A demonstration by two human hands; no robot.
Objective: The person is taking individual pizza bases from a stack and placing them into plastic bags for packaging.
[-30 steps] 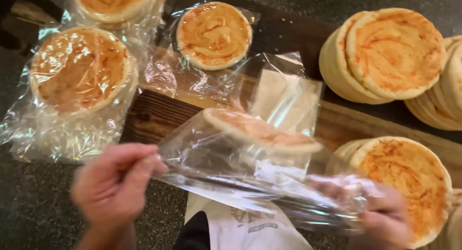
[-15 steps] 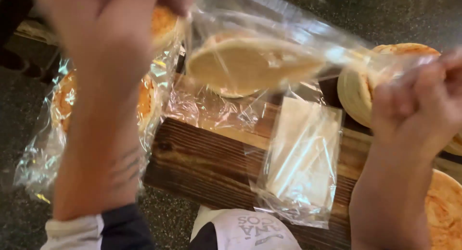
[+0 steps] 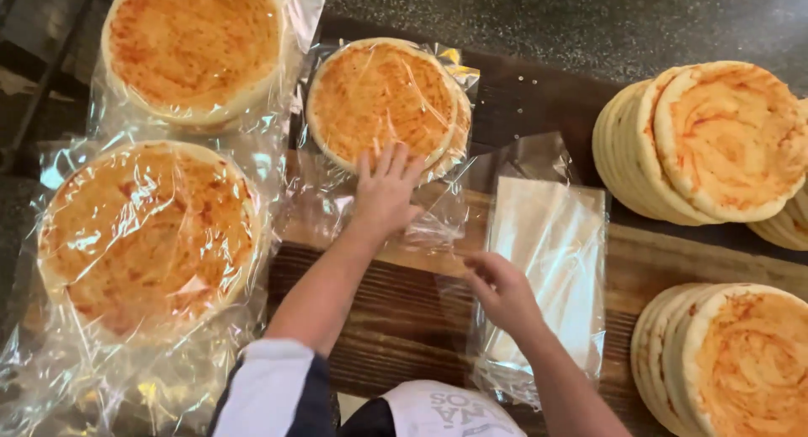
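Entry: our left hand (image 3: 385,193) rests flat, fingers spread, on the bagged flatbread (image 3: 380,102) lying just ahead of them. Our right hand (image 3: 503,290), nearer, pinches the stack of empty bags (image 3: 551,260); its long axis runs away from us.

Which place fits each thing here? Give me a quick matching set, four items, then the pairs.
Things:
1. left hand
2. right hand
3. empty bags
4. bare flatbreads

Places:
A. stacked leaning at the far right
B. on the bagged flatbread at top centre
C. at the left edge of the bag pile
D. on the wooden board, centre right

Pairs: 1-B, 2-C, 3-D, 4-A
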